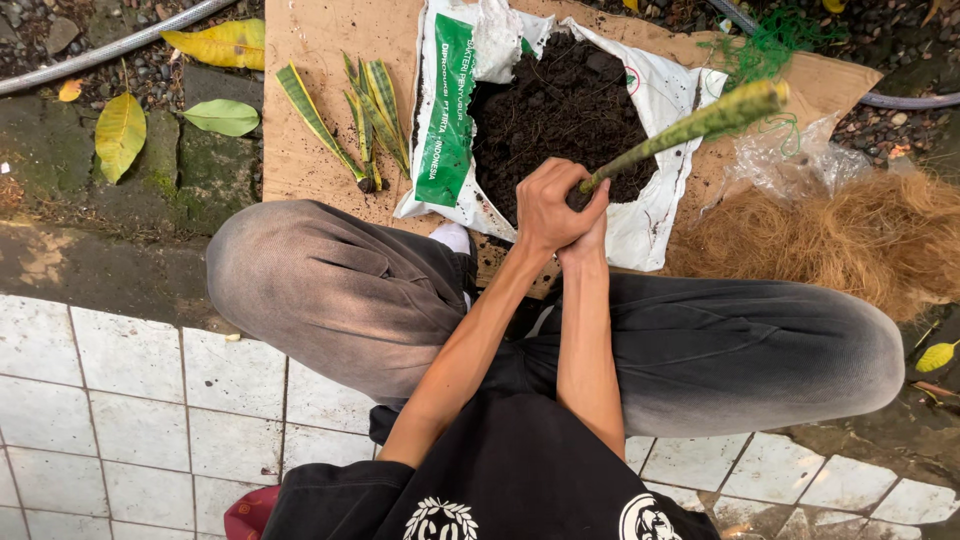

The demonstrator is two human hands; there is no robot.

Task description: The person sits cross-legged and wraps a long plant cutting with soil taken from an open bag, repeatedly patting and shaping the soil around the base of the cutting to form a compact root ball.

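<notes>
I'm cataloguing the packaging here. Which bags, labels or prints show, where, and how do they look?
White plastic soil sack: open on the cardboard, full of dark soil.
Green label panel: tall strip on the sack's left side.
Clear plastic bag: crumpled, right of the sack.
White round shirt prints: bottom edge.

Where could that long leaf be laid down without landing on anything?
Bare cardboard lies left of the leaf cuttings, and the white tiles beside the knee are free. Around both hands it is crowded: soil bag, coconut fibre.
</notes>
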